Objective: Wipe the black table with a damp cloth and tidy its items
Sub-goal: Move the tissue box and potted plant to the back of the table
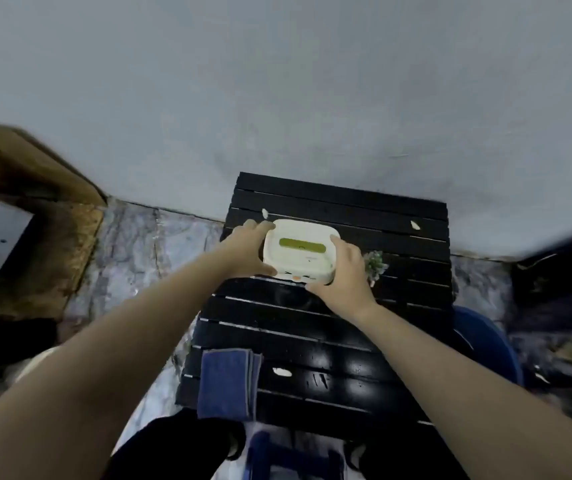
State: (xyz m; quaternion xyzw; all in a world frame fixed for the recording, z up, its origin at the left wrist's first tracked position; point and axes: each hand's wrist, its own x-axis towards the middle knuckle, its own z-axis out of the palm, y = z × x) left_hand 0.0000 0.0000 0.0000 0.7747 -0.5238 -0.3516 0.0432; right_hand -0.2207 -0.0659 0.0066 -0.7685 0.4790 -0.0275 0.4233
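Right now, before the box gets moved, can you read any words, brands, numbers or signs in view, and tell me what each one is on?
No text can be read.
White box, top face by the green slot: a tiny dark mark that may be a brand, too small and blurred to read.
White box, near side: a printed cartoon face, no words.
Blue cloth, black table, wall: no writing visible.

My left hand [248, 249] and right hand [343, 275] are bare, without gloves, rings or watch; both forearms are uncovered, no sleeve reaching into view; below them, my legs are in dark, black-looking clothing.
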